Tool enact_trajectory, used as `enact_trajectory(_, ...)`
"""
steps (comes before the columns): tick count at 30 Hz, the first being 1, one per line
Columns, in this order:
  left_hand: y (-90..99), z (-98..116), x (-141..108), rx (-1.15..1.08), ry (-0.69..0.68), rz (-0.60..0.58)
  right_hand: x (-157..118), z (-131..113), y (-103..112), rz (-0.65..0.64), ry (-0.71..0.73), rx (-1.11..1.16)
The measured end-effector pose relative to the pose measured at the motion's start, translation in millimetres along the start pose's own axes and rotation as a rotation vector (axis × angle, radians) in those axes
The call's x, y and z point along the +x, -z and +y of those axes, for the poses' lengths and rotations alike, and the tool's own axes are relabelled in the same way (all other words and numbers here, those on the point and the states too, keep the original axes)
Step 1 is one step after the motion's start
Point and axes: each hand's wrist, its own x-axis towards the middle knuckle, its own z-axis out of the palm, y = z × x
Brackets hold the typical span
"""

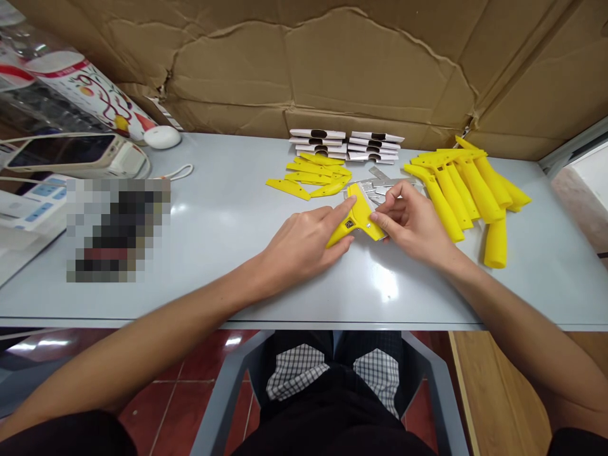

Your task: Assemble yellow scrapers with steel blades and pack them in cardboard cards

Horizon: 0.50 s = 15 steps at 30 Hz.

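A yellow scraper [363,212] with a wide head lies tilted between my hands over the grey table. My left hand [306,244] is closed round its handle, the index finger stretched along the head. At the head's right edge my right hand [413,221] pinches with thumb and fingers; a thin metallic strip shows along that edge. Just behind are loose metal blades [377,174], partly hidden by my right hand. Flat yellow pieces [308,178] lie behind my left hand. Several yellow handles [477,180] are piled to the right.
White folded packets [318,142] stand in two stacks by the cardboard wall [351,69]. On the left are a phone [66,152], a white mouse [162,137], a patterned bottle [90,88] and a blurred-out item [118,231]. The table's front edge [332,325] runs below my forearms.
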Motion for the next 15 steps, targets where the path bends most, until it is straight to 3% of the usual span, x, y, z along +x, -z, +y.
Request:
enact_trajectory(11, 10.8, 15.7, -1.4, 0.190, 0.092, -0.180, -2.7, -5.0, -0.9, -0.027, -0.019, 0.032)
enact_trajectory(15, 9.6, 9.8, 0.0, 0.077, 0.081, -0.121, -3.0, -10.2, -1.8, -0.042, -0.025, 0.087)
